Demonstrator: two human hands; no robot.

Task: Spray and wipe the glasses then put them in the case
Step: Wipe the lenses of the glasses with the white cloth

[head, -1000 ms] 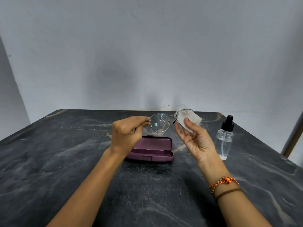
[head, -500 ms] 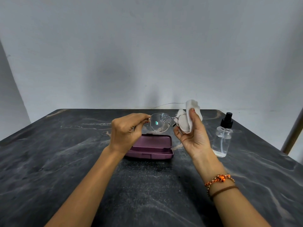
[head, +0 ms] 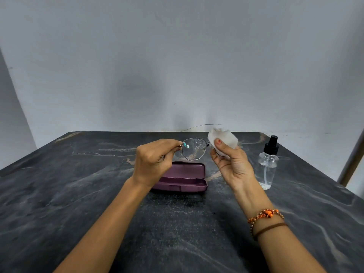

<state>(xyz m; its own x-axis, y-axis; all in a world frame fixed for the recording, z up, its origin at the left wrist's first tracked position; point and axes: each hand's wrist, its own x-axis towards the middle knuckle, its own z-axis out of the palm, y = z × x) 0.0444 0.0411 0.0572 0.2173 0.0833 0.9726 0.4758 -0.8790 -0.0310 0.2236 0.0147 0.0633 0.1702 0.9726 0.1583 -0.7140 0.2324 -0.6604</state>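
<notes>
Thin metal-framed glasses [head: 194, 148] hang in the air above the table, with spray droplets on the visible left lens. My left hand [head: 155, 160] pinches the frame at its left hinge. My right hand [head: 230, 164] holds a white tissue [head: 223, 139] folded over the right lens, thumb pressed on it; that lens is hidden. One temple arm sticks out behind toward the wall. The purple glasses case [head: 183, 177] lies open on the table just below and behind my left hand.
A clear spray bottle [head: 268, 166] with a black pump top stands to the right of my right hand. The dark marbled table [head: 78, 194] runs back to a pale wall. A slanted post [head: 352, 160] stands past the table's right edge.
My right hand has wrapped the tissue around the right lens and shifted its grip, thumb now on top. The left hand holds the frame steady.
</notes>
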